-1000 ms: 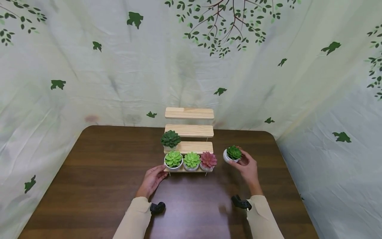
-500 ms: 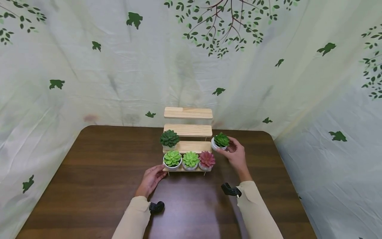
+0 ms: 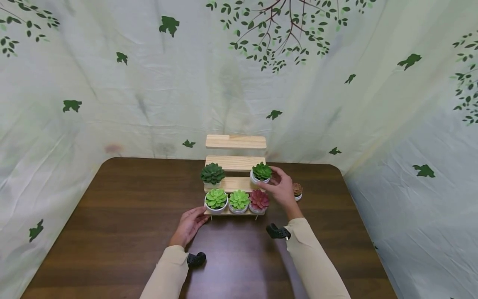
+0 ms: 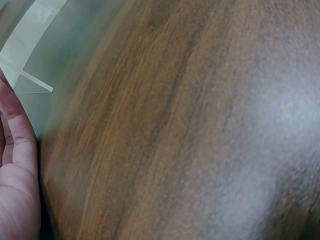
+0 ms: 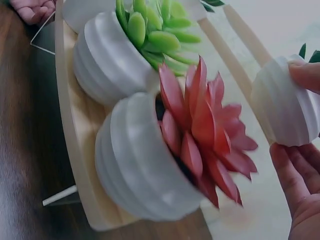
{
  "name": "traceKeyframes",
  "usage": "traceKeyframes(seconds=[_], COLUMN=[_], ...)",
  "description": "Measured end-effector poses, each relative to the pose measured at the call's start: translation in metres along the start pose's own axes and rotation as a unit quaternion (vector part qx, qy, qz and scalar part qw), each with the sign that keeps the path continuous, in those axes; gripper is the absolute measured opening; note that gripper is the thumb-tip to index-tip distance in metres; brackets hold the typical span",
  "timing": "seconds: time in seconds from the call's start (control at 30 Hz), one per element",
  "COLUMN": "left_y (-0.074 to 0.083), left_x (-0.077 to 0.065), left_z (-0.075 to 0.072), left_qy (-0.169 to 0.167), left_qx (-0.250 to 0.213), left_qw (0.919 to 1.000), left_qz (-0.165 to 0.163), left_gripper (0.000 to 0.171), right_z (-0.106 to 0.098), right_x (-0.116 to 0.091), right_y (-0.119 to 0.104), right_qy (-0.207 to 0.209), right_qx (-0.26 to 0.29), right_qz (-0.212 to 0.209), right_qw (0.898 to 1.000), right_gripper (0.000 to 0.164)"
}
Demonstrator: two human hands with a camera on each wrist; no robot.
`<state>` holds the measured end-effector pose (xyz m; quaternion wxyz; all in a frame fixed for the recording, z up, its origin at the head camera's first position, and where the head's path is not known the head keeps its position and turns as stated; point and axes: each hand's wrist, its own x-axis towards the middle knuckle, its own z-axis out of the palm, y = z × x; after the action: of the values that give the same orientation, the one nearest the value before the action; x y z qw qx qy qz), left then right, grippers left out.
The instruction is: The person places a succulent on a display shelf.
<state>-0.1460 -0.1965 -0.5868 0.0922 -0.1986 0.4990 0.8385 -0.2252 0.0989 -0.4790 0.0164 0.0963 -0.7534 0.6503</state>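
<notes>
My right hand (image 3: 281, 187) grips a white ribbed pot holding a dark green succulent (image 3: 262, 171), at the right end of the second shelf from the bottom. In the right wrist view, thumb and fingers lie on either side of that pot (image 5: 286, 105). With my left hand (image 3: 190, 224) I hold the front left corner of the tiered wooden plant stand (image 3: 237, 184). On its bottom shelf stand two light green succulents (image 3: 216, 199) and a red succulent (image 3: 259, 200). Another dark green succulent (image 3: 212, 173) occupies the second shelf's left end.
A small potted brown succulent (image 3: 297, 190) stands on the brown table (image 3: 130, 224), right of the stand and partly behind my right hand. A pale leaf-printed curtain (image 3: 149, 83) hangs behind the table.
My right hand has carried the dark green succulent leftward from beside the stand to the second shelf's right end. The brown succulent has come into fuller view. My left hand keeps its place.
</notes>
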Motion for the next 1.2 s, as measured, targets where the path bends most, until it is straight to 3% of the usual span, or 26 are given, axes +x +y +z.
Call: traceKeyframes(seconds=[0.17,0.67,0.9,1.2], left_y=[0.000,0.000,-0.001,-0.002], left_x=[0.000,-0.001,0.001,0.003], left_z=[0.000,0.000,0.000,-0.001], left_qy=[-0.001,-0.007,-0.002,-0.001], left_qx=[-0.003,-0.006,-0.012,-0.018], left_qw=[1.0000,1.0000,0.9999,0.9998], left_qz=[0.001,0.004,-0.009,-0.003], left_gripper=[0.019,0.022,0.020,0.020], right_z=[0.009,0.035,0.048,0.055], right_x=[0.004,0.010,0.010,0.010], right_y=[-0.003,-0.012,-0.013,-0.014], right_qy=[-0.020,-0.089,-0.100,-0.101], right_qx=[0.005,-0.058,-0.077,-0.107], right_qz=[0.008,0.047,0.039,0.029], right_qw=[1.000,0.993,0.991,0.989], right_gripper=[0.063,0.065,0.067,0.062])
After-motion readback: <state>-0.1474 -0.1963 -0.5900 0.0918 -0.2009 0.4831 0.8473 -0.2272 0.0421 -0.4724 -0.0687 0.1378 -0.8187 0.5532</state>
